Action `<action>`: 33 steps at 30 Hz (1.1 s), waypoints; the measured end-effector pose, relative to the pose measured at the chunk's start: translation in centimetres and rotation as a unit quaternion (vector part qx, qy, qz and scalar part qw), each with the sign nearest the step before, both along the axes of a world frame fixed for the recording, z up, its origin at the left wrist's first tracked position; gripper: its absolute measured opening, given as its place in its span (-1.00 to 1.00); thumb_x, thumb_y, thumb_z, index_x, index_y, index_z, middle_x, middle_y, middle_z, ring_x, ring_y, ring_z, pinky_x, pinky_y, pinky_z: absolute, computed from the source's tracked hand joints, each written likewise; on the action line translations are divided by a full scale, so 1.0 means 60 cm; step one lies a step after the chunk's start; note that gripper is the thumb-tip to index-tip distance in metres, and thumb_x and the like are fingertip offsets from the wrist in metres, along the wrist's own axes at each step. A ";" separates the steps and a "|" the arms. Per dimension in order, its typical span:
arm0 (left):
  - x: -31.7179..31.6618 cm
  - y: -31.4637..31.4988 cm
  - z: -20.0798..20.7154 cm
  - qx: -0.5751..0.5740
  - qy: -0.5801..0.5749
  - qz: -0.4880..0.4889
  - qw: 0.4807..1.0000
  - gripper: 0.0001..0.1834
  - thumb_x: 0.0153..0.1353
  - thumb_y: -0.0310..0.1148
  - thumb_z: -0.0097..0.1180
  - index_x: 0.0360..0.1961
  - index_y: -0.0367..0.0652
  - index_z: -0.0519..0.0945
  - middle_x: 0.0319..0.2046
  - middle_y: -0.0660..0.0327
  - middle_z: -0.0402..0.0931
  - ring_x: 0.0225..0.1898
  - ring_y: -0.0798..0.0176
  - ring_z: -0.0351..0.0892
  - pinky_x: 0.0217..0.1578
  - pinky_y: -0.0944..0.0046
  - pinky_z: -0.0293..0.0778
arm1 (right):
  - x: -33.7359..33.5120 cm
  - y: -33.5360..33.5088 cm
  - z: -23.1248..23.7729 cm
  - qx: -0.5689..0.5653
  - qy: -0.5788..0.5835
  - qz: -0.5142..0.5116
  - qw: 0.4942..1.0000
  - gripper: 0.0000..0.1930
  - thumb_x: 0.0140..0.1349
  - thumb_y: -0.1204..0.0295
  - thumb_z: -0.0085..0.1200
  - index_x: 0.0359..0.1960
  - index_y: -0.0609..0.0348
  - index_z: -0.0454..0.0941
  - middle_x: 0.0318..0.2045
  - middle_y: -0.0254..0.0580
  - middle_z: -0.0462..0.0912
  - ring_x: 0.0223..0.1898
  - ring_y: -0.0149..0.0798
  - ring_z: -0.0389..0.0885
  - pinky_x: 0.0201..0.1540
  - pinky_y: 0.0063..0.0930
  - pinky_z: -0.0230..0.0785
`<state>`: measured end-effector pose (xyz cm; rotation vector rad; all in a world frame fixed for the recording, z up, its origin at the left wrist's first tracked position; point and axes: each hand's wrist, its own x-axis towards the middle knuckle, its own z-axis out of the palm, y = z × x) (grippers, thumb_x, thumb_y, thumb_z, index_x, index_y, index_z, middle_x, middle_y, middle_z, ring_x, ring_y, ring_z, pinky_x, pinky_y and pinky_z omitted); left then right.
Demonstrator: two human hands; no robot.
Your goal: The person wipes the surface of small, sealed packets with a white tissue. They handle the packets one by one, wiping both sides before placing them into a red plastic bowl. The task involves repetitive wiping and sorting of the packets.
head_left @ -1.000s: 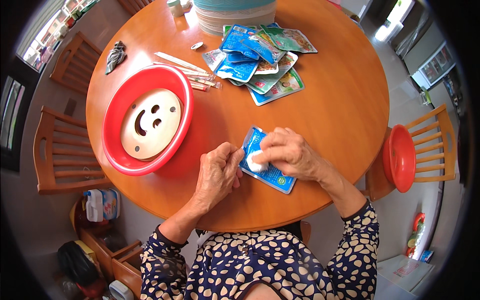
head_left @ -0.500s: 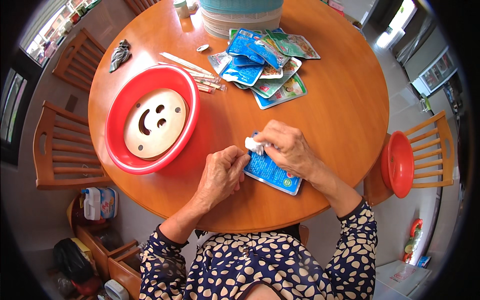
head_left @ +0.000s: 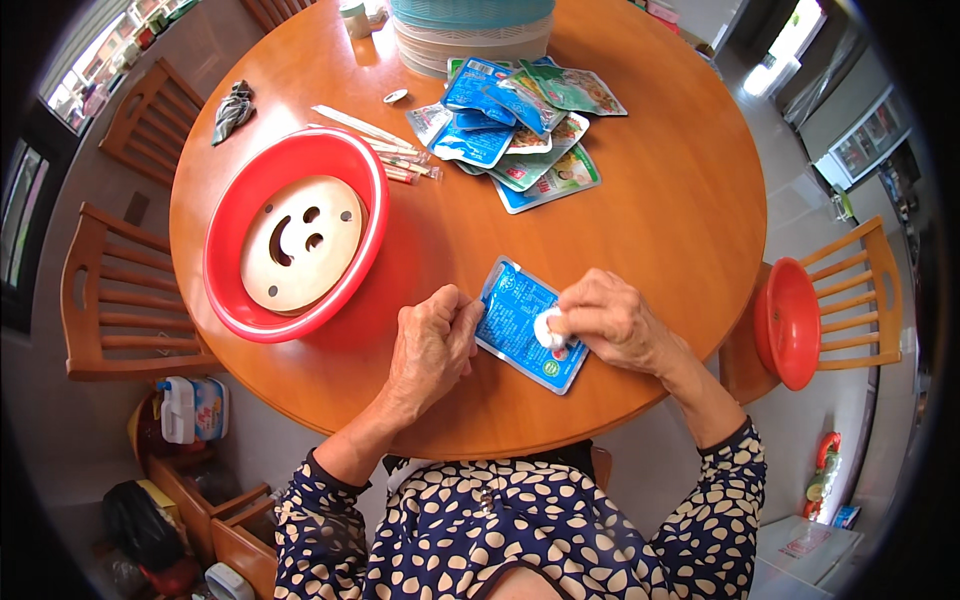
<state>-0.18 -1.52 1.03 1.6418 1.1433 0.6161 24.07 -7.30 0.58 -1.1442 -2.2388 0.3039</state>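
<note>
A blue food pouch (head_left: 515, 315) lies flat near the front of the round wooden table, printed side up. My left hand (head_left: 436, 338) is closed at its left edge, pinching the rim between thumb and fingers. In my right hand (head_left: 618, 322) is a crumpled white tissue (head_left: 548, 328), pressed on the right part of the pouch. Beyond, towards the back, rests a loose pile of blue and green pouches (head_left: 490, 145).
On the table (head_left: 660, 200), a red basin (head_left: 372, 215) at left holds a round wooden board (head_left: 335, 240) with a smiling cutout. Wrapped chopsticks (head_left: 375, 135) lie beside it. Stacked baskets (head_left: 470, 30) stand at the back. Another red basin (head_left: 790, 325) sits on the right chair.
My right hand has moved right and nearer with the tissue, from the pouch's far left end to its right part. My left hand keeps its hold on the edge. The whole view shifts slightly.
</note>
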 end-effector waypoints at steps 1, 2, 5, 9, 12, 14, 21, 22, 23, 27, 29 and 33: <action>-0.001 0.000 0.000 -0.007 -0.001 0.000 1.000 -0.76 0.36 -0.35 0.09 -0.42 -0.30 0.53 -0.73 0.25 0.48 -0.79 0.46 0.41 -0.80 0.42 0.33 | 0.001 -0.012 0.010 -0.031 -0.034 0.004 0.999 -0.76 -0.02 0.61 0.24 -0.30 0.01 0.66 -0.33 -0.37 0.62 -0.27 -0.27 0.55 -0.15 -0.35 0.40; -0.002 0.001 -0.001 -0.014 -0.002 0.001 1.000 -0.76 0.36 -0.35 0.09 -0.41 -0.31 0.53 -0.73 0.24 0.49 -0.79 0.46 0.41 -0.80 0.42 0.33 | 0.003 -0.021 0.022 -0.062 -0.069 0.008 0.996 -0.76 -0.01 0.61 0.24 -0.30 0.00 0.66 -0.33 -0.38 0.62 -0.27 -0.28 0.55 -0.14 -0.34 0.40; -0.007 0.007 0.005 -0.041 0.001 -0.020 0.999 -0.73 0.36 -0.32 0.08 -0.40 -0.34 0.54 -0.71 0.22 0.50 -0.80 0.45 0.41 -0.80 0.44 0.32 | -0.005 -0.024 0.047 -0.126 -0.055 0.007 0.990 -0.77 0.04 0.61 0.20 -0.26 0.03 0.64 -0.34 -0.26 0.58 -0.31 -0.21 0.57 -0.22 -0.30 0.43; -0.009 0.021 0.015 -0.108 -0.011 -0.057 0.993 -0.68 0.41 -0.33 -0.05 -0.35 -0.39 0.57 -0.69 0.18 0.53 -0.77 0.38 0.47 -0.74 0.38 0.40 | -0.061 0.016 0.038 -0.053 0.071 -0.076 0.993 -0.76 0.09 0.63 0.10 -0.18 0.11 0.59 -0.35 -0.11 0.49 -0.35 -0.10 0.57 -0.28 -0.24 0.48; -0.014 0.030 0.009 -0.129 -0.053 -0.066 0.988 -0.66 0.43 -0.31 -0.10 -0.33 -0.39 0.58 -0.67 0.17 0.54 -0.77 0.38 0.47 -0.75 0.40 0.40 | -0.104 0.043 0.012 0.011 0.044 -0.105 0.993 -0.76 0.11 0.62 0.09 -0.17 0.11 0.58 -0.36 -0.14 0.47 -0.32 -0.11 0.57 -0.26 -0.24 0.49; -0.015 0.031 0.008 -0.112 -0.034 -0.060 0.991 -0.65 0.44 -0.31 -0.11 -0.31 -0.39 0.58 -0.66 0.17 0.54 -0.77 0.37 0.47 -0.75 0.39 0.42 | -0.119 0.046 0.006 0.023 0.023 -0.101 0.994 -0.76 0.12 0.62 0.07 -0.16 0.10 0.58 -0.37 -0.17 0.45 -0.30 -0.11 0.56 -0.26 -0.25 0.49; -0.008 0.023 0.010 -0.093 -0.005 -0.038 0.995 -0.65 0.44 -0.32 -0.11 -0.33 -0.40 0.57 -0.67 0.17 0.54 -0.76 0.36 0.50 -0.76 0.36 0.46 | -0.098 0.028 -0.005 0.040 0.016 -0.002 0.999 -0.82 0.11 0.51 0.17 -0.22 0.06 0.65 -0.30 -0.27 0.56 -0.22 -0.16 0.57 -0.15 -0.28 0.50; -0.007 0.022 0.010 -0.087 0.000 -0.039 0.995 -0.65 0.44 -0.32 -0.10 -0.34 -0.40 0.57 -0.67 0.17 0.53 -0.75 0.36 0.50 -0.76 0.36 0.45 | -0.096 0.024 -0.007 0.046 0.004 0.009 0.999 -0.82 0.10 0.50 0.18 -0.23 0.06 0.65 -0.28 -0.28 0.57 -0.21 -0.17 0.57 -0.13 -0.29 0.50; -0.006 0.022 0.010 -0.082 0.005 -0.040 0.996 -0.65 0.44 -0.32 -0.10 -0.35 -0.40 0.57 -0.68 0.18 0.52 -0.75 0.36 0.50 -0.77 0.35 0.44 | -0.095 0.020 -0.009 0.051 -0.007 0.019 0.999 -0.83 0.10 0.48 0.19 -0.24 0.06 0.66 -0.27 -0.29 0.58 -0.19 -0.18 0.57 -0.11 -0.30 0.50; -0.003 0.020 0.012 -0.081 0.004 -0.026 0.996 -0.70 0.42 -0.34 -0.03 -0.37 -0.36 0.56 -0.71 0.21 0.49 -0.80 0.42 0.42 -0.81 0.42 0.32 | -0.092 0.000 -0.002 0.014 -0.024 0.043 0.999 -0.86 0.08 0.49 0.19 -0.29 0.07 0.64 -0.33 -0.32 0.55 -0.22 -0.22 0.56 -0.20 -0.28 0.44; -0.001 0.019 0.016 -0.087 0.005 -0.024 0.996 -0.77 0.40 -0.37 0.01 -0.31 -0.33 0.56 -0.72 0.20 0.48 -0.80 0.41 0.42 -0.79 0.39 0.33 | -0.078 -0.008 0.005 -0.045 -0.015 0.083 0.995 -0.83 0.05 0.56 0.17 -0.29 0.08 0.62 -0.36 -0.32 0.54 -0.27 -0.23 0.56 -0.23 -0.30 0.42; 0.002 0.031 -0.002 0.206 -0.003 -0.042 0.978 -0.83 0.31 -0.41 0.11 -0.14 -0.26 0.55 -0.76 0.17 0.44 -0.81 0.31 0.41 -0.74 0.29 0.33 | -0.057 -0.012 0.012 -0.103 0.140 0.013 0.985 -0.75 0.03 0.66 0.09 -0.24 0.16 0.62 -0.36 -0.20 0.56 -0.34 -0.16 0.60 -0.26 -0.30 0.48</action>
